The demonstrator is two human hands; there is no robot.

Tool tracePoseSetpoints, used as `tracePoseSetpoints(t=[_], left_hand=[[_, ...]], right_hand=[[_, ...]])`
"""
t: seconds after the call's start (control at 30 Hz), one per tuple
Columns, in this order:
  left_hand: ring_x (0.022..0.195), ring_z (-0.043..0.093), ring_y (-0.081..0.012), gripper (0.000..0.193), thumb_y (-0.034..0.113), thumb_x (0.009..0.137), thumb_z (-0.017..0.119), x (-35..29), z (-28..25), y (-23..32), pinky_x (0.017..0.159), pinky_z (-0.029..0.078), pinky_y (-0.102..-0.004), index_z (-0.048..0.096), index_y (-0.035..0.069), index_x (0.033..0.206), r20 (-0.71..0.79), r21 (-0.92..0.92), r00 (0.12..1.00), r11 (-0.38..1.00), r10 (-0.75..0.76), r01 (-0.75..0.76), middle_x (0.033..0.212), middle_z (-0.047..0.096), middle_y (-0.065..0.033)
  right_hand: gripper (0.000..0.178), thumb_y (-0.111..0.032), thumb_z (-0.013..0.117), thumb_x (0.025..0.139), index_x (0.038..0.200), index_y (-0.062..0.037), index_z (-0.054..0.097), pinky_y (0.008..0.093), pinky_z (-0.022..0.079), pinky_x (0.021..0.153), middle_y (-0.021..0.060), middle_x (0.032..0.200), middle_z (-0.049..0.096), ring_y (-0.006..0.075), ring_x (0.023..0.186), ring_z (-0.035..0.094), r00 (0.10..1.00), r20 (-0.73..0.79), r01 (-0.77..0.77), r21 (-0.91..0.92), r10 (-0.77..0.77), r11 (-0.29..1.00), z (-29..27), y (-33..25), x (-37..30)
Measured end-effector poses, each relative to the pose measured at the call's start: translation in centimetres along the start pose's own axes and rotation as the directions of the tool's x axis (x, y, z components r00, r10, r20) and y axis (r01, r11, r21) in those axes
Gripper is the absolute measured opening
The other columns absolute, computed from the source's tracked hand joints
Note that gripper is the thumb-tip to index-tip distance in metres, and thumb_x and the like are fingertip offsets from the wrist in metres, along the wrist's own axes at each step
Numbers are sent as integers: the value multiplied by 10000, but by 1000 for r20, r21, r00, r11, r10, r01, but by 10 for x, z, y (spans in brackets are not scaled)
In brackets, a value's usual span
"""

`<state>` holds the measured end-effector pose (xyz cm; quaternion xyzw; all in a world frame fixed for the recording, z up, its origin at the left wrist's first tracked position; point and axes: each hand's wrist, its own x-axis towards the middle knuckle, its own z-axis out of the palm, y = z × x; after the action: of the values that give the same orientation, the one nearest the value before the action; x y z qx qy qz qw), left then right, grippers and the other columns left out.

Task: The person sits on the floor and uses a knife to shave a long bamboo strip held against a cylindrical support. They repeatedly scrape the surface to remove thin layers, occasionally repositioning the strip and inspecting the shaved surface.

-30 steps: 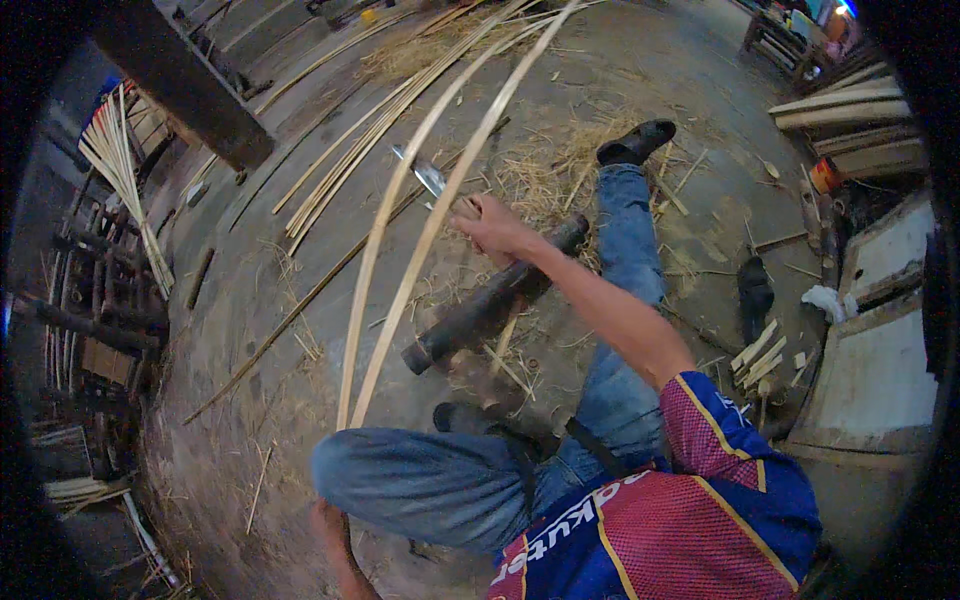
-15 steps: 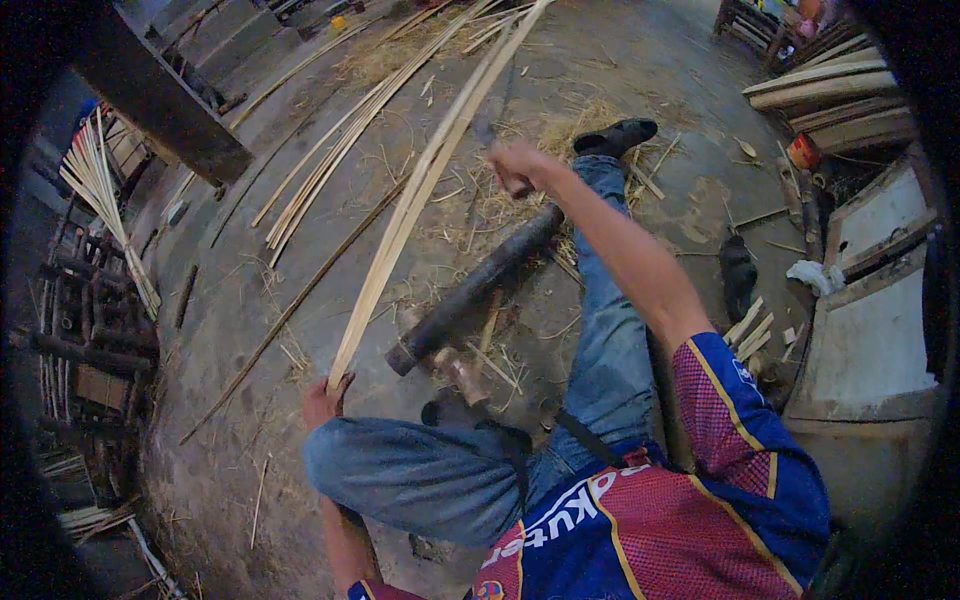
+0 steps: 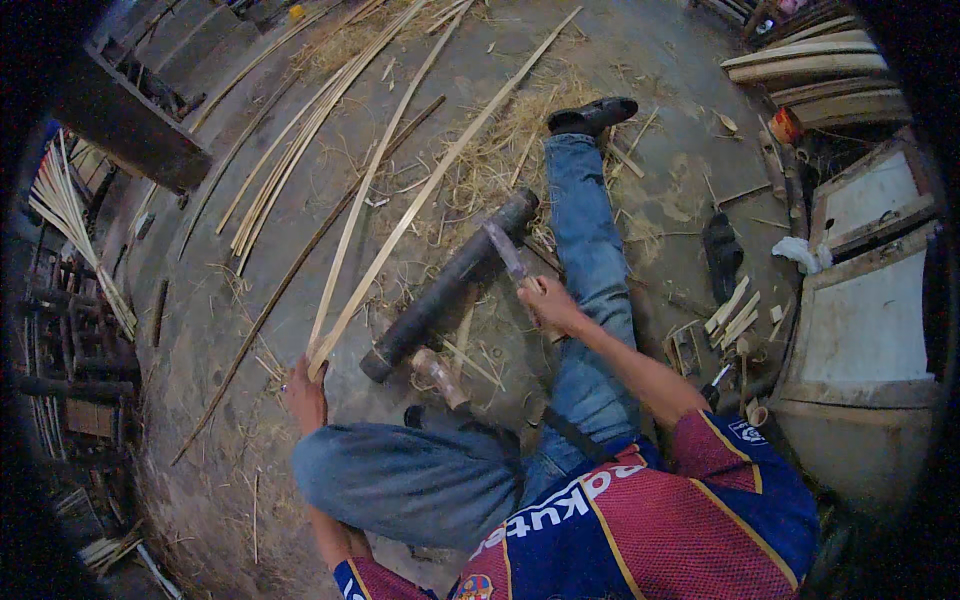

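Grey concrete floor [image 3: 200,500]: bundle of long pale strips [image 3: 312,130], thin brown stick [image 3: 266,318], loose shavings [image 3: 510,125], short pale pieces [image 3: 738,312].

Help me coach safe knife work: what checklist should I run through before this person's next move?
1. Left hand grips both pale strips: ok, at their near ends.
2. Right hand holds the knife: ok.
3. Knife apart from the left hand: ok.
4. Knife clear of the outstretched leg: cannot tell; depth is unclear.
5. Area around the shoe free of shavings: not ok, they lie scattered there.
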<state>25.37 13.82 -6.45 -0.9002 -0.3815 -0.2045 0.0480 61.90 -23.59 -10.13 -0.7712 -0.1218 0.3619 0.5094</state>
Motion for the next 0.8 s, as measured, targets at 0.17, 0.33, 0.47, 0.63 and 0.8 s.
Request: tracePoseSetpoints(t=[0.17, 0.33, 0.47, 0.63, 0.8], left_hand=[[914, 636, -390, 532, 566, 805, 710, 10, -21, 32, 733, 485, -497, 699, 90, 1041, 209, 105, 969, 988, -131, 111, 949, 675, -195], [727, 626, -329, 531, 572, 809, 712, 8, -93, 70, 606, 448, -449, 706, 45, 874, 421, 217, 849, 944, -319, 248, 801, 657, -146], [586, 526, -174, 520, 541, 856, 704, 7, -77, 81, 540, 398, -352, 676, 24, 817, 678, -218, 715, 883, -170, 417, 593, 511, -39], [587, 505, -125, 390, 427, 951, 645, -77, -37, 45, 548, 410, -324, 687, 42, 902, 814, -415, 561, 525, -152, 743, 632, 535, 11], [740, 582, -144, 358, 389, 979, 610, -117, -38, 23, 650, 458, -309, 668, 52, 1084, 755, -453, 647, 632, -102, 629, 817, 614, -32]], right_hand=[[387, -298, 688, 912, 1116, -14, 520, 331, 498, 486, 61, 812, 584, 139, 596, 609, 957, -234, 162, -58, -171, 985, 10, 60, 2], [411, -274, 681, 917, 1178, -33, 474, 321, 492, 474, 85, 833, 622, 142, 568, 611, 977, -209, 98, 263, -42, 960, 24, 27, -20], [408, -299, 685, 909, 1159, -41, 491, 370, 504, 529, 126, 858, 652, 229, 634, 644, 892, -424, 203, 63, -158, 977, 10, 55, -1], [488, -431, 681, 881, 1139, -43, 537, 448, 500, 713, 208, 926, 661, 369, 801, 652, 894, -304, 292, -161, -329, 943, 22, 20, -32], [463, -437, 671, 893, 877, 16, 579, 455, 434, 619, 213, 762, 616, 370, 683, 587, 906, -202, 300, -312, -372, 902, 31, 53, -17]])
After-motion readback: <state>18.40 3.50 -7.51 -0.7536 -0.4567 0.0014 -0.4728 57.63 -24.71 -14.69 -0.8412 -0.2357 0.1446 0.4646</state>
